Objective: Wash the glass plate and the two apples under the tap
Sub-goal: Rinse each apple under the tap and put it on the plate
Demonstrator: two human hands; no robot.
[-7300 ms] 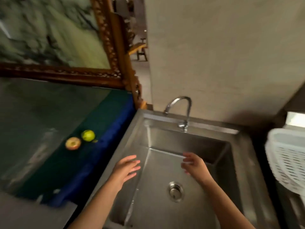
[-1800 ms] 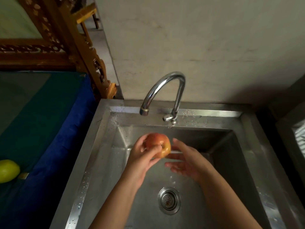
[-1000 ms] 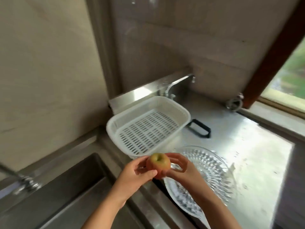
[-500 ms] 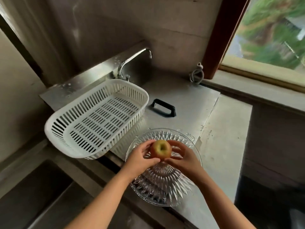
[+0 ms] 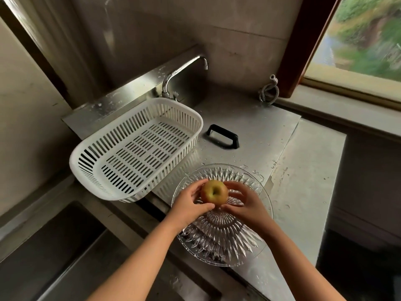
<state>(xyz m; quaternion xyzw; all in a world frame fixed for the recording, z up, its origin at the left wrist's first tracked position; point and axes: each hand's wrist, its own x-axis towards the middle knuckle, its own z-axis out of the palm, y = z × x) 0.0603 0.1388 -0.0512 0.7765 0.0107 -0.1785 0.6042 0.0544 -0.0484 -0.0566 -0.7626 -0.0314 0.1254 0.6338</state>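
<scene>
Fingers of the left hand curl round the left side of the apple, and fingers of the right hand curl round its right side, so both hands pinch the apple between them. Far left, a dark sink sits low in the corner. Next to it, a white basket with slots rests on the grey worktop, and a tap pokes out behind it. Just right of the basket lies the glass plate, flat on the worktop with drops of water near it. The apple is held over the middle of the plate, and I cannot tell if it touches the glass yet. It is round, so it has no real long side. Its dimple faces up at the camera, so its core line runs up and down. No stalk shows. I think the step now is setting this apple on the plate. Next, both hands would need to lower it gently and let go slowly, so it sits still and does not roll off. The second apple is not in view, so I think it comes after. Further right, a black handle lies on the worktop, and a window shows green outside.
</scene>
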